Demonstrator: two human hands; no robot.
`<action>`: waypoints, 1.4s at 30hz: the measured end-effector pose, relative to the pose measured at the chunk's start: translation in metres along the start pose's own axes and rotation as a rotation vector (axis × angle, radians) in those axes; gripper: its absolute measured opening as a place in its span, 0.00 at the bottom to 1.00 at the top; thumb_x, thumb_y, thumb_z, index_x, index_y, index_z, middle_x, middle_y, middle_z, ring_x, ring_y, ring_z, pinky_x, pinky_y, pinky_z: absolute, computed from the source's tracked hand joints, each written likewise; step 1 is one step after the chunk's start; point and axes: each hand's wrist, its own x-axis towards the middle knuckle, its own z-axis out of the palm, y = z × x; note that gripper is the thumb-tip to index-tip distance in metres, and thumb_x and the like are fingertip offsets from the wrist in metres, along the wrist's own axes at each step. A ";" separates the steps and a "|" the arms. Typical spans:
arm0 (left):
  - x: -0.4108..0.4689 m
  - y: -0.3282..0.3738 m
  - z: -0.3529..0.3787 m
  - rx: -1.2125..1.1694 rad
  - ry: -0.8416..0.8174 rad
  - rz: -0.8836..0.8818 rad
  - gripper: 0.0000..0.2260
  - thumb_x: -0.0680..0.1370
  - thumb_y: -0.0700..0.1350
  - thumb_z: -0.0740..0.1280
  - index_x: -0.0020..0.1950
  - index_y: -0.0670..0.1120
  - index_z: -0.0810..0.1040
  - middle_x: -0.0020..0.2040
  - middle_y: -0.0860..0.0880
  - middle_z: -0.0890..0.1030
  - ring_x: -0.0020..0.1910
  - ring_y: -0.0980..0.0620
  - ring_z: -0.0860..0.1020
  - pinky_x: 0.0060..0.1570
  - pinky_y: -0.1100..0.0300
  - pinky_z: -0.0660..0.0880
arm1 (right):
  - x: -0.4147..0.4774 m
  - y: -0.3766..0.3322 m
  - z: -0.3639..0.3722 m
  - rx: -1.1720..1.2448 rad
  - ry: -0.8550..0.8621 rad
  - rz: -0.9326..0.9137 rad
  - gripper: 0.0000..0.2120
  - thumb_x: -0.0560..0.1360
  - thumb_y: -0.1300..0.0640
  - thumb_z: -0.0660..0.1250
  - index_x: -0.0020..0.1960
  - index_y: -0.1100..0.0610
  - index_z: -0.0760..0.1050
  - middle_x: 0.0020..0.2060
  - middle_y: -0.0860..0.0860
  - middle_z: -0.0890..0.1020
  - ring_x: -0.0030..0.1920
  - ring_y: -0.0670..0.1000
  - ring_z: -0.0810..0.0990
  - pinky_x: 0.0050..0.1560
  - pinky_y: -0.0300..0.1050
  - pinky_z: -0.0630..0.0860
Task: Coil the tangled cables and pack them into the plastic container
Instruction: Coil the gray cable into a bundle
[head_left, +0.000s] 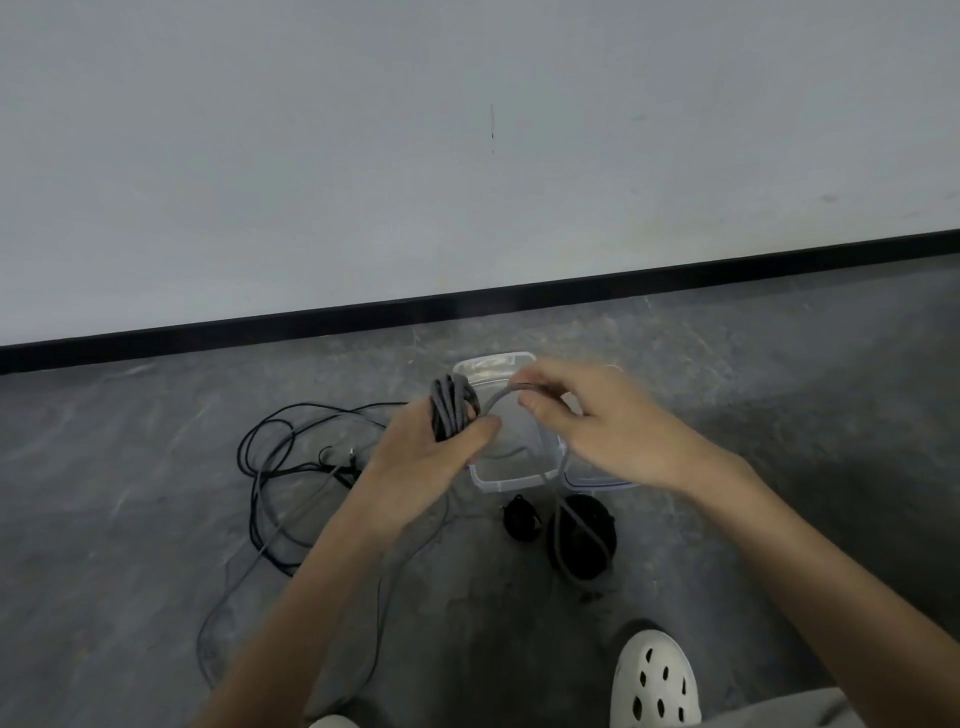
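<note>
1. Over the plastic container (511, 475), both hands work on one grey braided cable (451, 405).
2. The left hand (431, 462) grips a bunch of several loops of that cable. Its fingers are curled round the bunch and the thumb is pressed across the front.
3. The right hand (597, 431) pinches a single strand between thumb and forefinger. The strand arches across from the bunch, and the other fingers are loosely bent.
4. Below the right hand the cable's loose run drops past the container's near right corner. It then lies across the larger black bundle (587, 535) on the floor (130, 493).
5. The container is clear and stands open on the grey floor, just beneath the hands. Whether anything lies inside cannot be told.
6. Its lid (597, 482) lies just beside it on the right, mostly hidden by the right wrist.
7. A smaller black bundle (519, 519) sits near the container's front wall, beside the larger one.
8. Tangled black cables (270, 467) sprawl on the floor left of the container, partly under the left forearm.
9. A white clog (654, 680) shows at the lower right.
</note>
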 end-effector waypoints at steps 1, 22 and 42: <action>0.000 0.001 -0.002 -0.008 0.008 -0.003 0.18 0.77 0.51 0.67 0.35 0.39 0.70 0.28 0.52 0.70 0.27 0.57 0.68 0.31 0.63 0.65 | 0.001 0.003 0.002 -0.051 0.001 -0.004 0.10 0.81 0.56 0.59 0.54 0.59 0.77 0.46 0.53 0.82 0.48 0.53 0.80 0.52 0.52 0.75; -0.013 0.021 0.002 -0.386 -0.399 0.089 0.14 0.82 0.50 0.59 0.39 0.47 0.74 0.35 0.50 0.75 0.39 0.51 0.72 0.48 0.57 0.69 | 0.019 0.011 0.016 0.208 0.193 -0.090 0.11 0.81 0.63 0.60 0.43 0.63 0.78 0.33 0.55 0.79 0.33 0.50 0.75 0.37 0.47 0.74; 0.003 0.008 -0.021 -0.510 0.330 0.157 0.14 0.81 0.54 0.60 0.45 0.46 0.79 0.38 0.55 0.81 0.41 0.58 0.77 0.47 0.66 0.71 | 0.011 -0.007 0.048 0.255 -0.339 0.230 0.11 0.82 0.56 0.58 0.45 0.61 0.70 0.30 0.52 0.77 0.32 0.49 0.77 0.36 0.37 0.75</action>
